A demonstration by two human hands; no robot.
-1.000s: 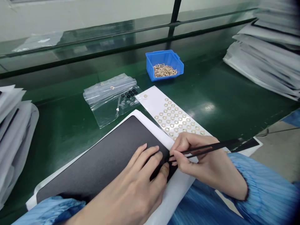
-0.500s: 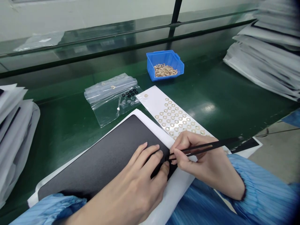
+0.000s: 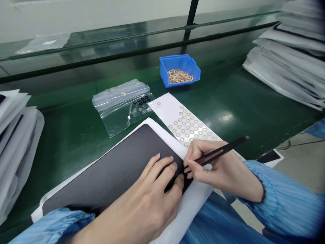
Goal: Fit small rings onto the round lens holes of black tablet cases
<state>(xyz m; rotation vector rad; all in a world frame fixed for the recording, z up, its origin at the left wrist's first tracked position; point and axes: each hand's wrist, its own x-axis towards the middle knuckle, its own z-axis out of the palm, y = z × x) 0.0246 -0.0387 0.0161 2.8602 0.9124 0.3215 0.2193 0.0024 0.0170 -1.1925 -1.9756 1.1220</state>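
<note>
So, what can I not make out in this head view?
Tweezers tips: hidden by the left hand and right hand.
White sheet's rings: lower ones hidden by the right hand, material too small to tell.
Clear bag's parts: too small.
Stacked sheets: cut off by the right edge.

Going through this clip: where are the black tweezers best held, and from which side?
Pinch the black tweezers on both arms, partway back from the tips, coming from above and the right, as the right hand does. The long, slim arms taper toward the edge of the black panel, leaving the tail free.
</note>
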